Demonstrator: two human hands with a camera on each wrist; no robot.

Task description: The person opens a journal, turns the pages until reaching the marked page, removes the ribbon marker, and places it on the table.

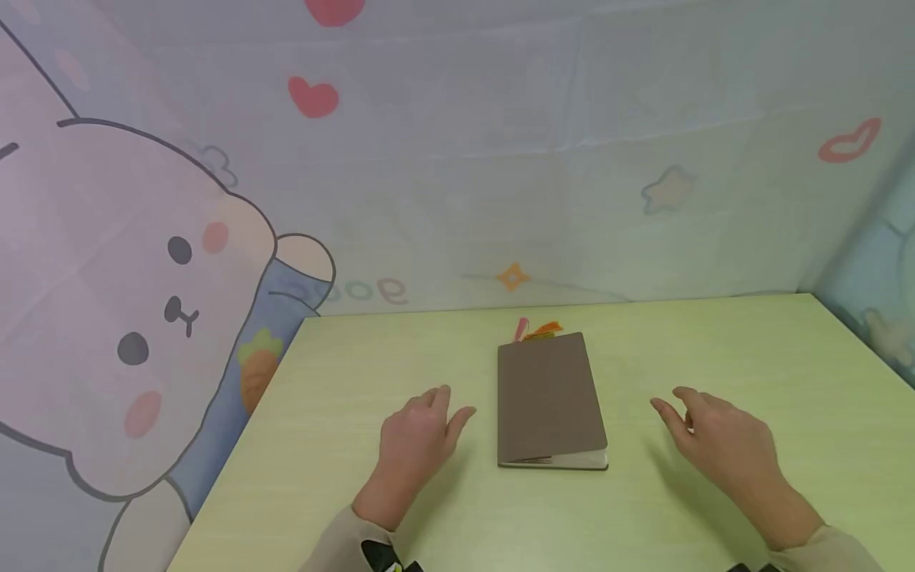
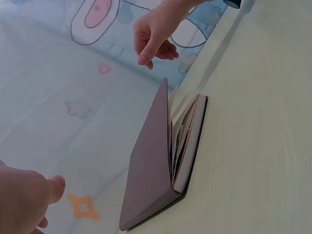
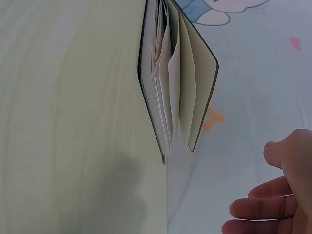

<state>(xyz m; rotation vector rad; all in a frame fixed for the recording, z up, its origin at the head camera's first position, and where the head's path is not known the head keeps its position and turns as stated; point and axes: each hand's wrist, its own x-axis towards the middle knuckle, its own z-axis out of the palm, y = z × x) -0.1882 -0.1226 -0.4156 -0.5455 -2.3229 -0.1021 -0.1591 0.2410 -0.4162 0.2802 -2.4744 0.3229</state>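
Note:
A brown notebook (image 1: 550, 397) lies on the pale yellow-green table (image 1: 343, 373), its front cover lifted a little along the right side. Loose pages (image 3: 170, 73) fan out under that cover in the right wrist view. Pink and orange tassels (image 1: 546, 330) stick out past the notebook's top edge. To its left, my left hand (image 1: 418, 433) hovers above the table with relaxed fingers and holds nothing. On the other side my right hand (image 1: 729, 441) hangs over the table, fingers loosely bent, apart from the notebook and holding nothing.
A cloth backdrop (image 1: 457, 159) with a cartoon rabbit, hearts and stars stands behind the table and along its sides. The table's back edge runs just beyond the tassels. A small dark object (image 2: 233, 3) shows at the top of the left wrist view.

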